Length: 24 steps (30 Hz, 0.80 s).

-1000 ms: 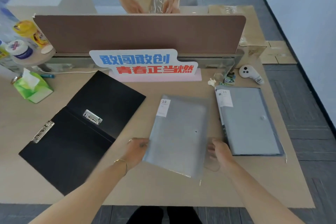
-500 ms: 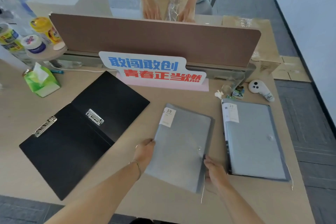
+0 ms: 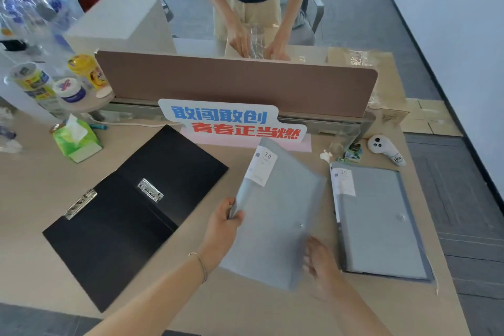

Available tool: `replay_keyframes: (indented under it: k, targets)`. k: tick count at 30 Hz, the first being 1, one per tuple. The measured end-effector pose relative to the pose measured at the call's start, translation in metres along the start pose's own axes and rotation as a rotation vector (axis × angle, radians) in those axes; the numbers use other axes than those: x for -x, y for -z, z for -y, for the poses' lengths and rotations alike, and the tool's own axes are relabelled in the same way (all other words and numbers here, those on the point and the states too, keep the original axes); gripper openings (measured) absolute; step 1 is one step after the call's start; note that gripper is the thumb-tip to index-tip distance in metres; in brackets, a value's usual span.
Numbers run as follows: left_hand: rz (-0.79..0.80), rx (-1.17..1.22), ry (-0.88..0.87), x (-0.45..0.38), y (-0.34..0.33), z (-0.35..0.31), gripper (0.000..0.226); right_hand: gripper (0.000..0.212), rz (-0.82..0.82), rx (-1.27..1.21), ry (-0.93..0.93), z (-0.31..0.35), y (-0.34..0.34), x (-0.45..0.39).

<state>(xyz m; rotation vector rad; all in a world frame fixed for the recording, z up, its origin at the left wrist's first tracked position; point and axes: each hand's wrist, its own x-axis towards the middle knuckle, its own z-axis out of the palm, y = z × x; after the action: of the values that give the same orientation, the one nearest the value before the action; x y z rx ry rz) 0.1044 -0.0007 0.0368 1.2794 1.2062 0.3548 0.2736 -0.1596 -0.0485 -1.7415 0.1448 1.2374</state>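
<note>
A grey plastic folder (image 3: 275,215) with a white "20" label is tilted above the middle of the desk. My left hand (image 3: 222,229) grips its left edge, thumb on top. My right hand (image 3: 320,262) holds its lower right edge, blurred, with the fingers partly behind the cover. A second grey folder (image 3: 381,224) with the same label lies flat to the right. An open black clip folder (image 3: 131,210) lies flat to the left, two metal clips showing.
A brown divider (image 3: 237,82) with a blue and red sign (image 3: 231,123) crosses the desk's far side; a person stands behind it handling clear plastic. A green tissue pack (image 3: 76,139), jars at the left and a white controller (image 3: 384,147) at the right sit near it.
The grey folder has risen off the desk and tilted up toward the sign. My left hand went from resting at its edge to gripping it; my right hand followed its lower right edge.
</note>
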Motion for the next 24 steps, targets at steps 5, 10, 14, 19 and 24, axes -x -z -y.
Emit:
replay_keyframes:
  k: [5, 10, 14, 19, 24]
  targets:
    - [-0.047, 0.152, -0.040, 0.013, 0.018, -0.029, 0.013, 0.030, -0.042, -0.179, 0.141, 0.033, -0.011, 0.019]
    - [-0.038, 0.208, -0.100, 0.012, 0.016, -0.036, 0.033, 0.027, -0.254, 0.002, 0.467, 0.060, -0.010, 0.043]
    - [0.025, 0.156, -0.068, 0.008, 0.001, -0.039, 0.030, 0.008, -0.396, 0.124, 0.634, 0.080, 0.002, 0.077]
    - [0.144, 0.078, -0.047, -0.003, -0.032, -0.040, 0.031, 0.008, -0.526, 0.277, 0.718, 0.094, 0.048, 0.085]
    - [0.199, -0.105, -0.112, -0.020, -0.083, -0.045, 0.033, 0.008, -0.590, 0.344, 0.724, 0.107, 0.106, 0.072]
